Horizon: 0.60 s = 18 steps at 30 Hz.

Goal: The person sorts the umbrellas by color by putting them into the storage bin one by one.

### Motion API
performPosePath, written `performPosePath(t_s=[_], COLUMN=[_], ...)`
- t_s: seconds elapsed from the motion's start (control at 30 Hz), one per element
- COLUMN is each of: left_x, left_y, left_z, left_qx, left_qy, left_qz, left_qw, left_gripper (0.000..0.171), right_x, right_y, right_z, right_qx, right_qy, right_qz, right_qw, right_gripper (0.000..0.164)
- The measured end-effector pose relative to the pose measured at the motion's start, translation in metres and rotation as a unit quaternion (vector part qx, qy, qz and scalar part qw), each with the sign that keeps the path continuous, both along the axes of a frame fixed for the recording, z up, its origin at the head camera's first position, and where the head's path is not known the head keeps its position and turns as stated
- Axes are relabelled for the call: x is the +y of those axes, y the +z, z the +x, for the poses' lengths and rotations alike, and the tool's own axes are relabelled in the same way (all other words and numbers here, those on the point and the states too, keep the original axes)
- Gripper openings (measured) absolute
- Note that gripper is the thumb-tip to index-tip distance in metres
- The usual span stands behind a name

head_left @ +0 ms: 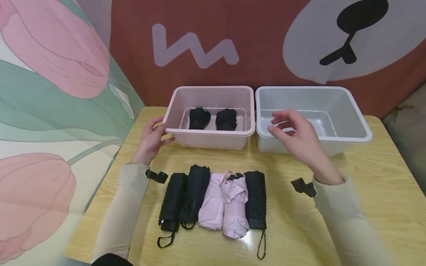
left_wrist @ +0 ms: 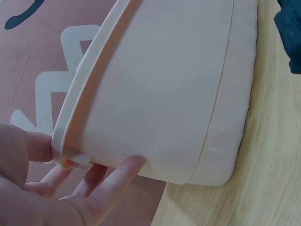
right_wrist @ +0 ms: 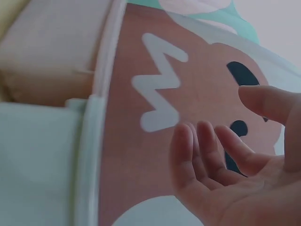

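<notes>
My left hand (head_left: 149,142) holds the front left corner of a pink plastic bin (head_left: 213,142). In the left wrist view the thumb lies at the rim and the fingers reach below it against the side wall. Two black folded bundles (head_left: 226,120) are inside that bin. Over the front rim of a pale grey bin (head_left: 271,145) hovers my right hand (head_left: 301,138), fingers loosely bent and nothing in them. Nearer me, folded umbrellas lie side by side: black ones (head_left: 173,199) (head_left: 195,192) at left, two pink ones (head_left: 213,207) (head_left: 235,212), and a black one (head_left: 255,199) at right.
Both bins stand side by side at the back of a light wooden table (head_left: 286,236). Behind them hangs a brown printed cloth (head_left: 259,44), and a floral cloth (head_left: 50,122) covers the left side. Wrist straps from the umbrellas trail towards me.
</notes>
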<state>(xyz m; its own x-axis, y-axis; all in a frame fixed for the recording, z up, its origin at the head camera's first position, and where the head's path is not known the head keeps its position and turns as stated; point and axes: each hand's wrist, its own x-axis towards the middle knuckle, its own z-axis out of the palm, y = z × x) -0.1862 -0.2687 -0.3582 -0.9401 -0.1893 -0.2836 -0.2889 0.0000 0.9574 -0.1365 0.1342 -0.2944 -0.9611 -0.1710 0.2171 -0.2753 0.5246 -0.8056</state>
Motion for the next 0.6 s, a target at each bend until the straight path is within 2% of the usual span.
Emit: performPosePath(t_s=[0.2, 0.4, 0.6], left_x=[0.001, 0.002, 0.002], left_y=[-0.002, -0.003, -0.003], left_z=[0.001, 0.0, 0.0], left_qx=[0.007, 0.006, 0.006], left_qy=[-0.001, -0.001, 0.003], left_qz=[-0.009, -0.015, -0.016], left_qw=[0.9999, 0.9999, 0.9999], left_gripper=[0.044, 0.045, 0.045], right_x=[0.019, 0.026, 0.014], right_y=[-0.039, -0.088, -0.114], right_z=[0.015, 0.031, 0.048], right_qx=[-0.015, -0.073, -0.135], right_qy=[0.022, 0.039, 0.059], right_qz=[0.052, 0.068, 0.078], right_qw=[0.998, 0.994, 0.986], right_gripper=[0.039, 0.045, 0.06])
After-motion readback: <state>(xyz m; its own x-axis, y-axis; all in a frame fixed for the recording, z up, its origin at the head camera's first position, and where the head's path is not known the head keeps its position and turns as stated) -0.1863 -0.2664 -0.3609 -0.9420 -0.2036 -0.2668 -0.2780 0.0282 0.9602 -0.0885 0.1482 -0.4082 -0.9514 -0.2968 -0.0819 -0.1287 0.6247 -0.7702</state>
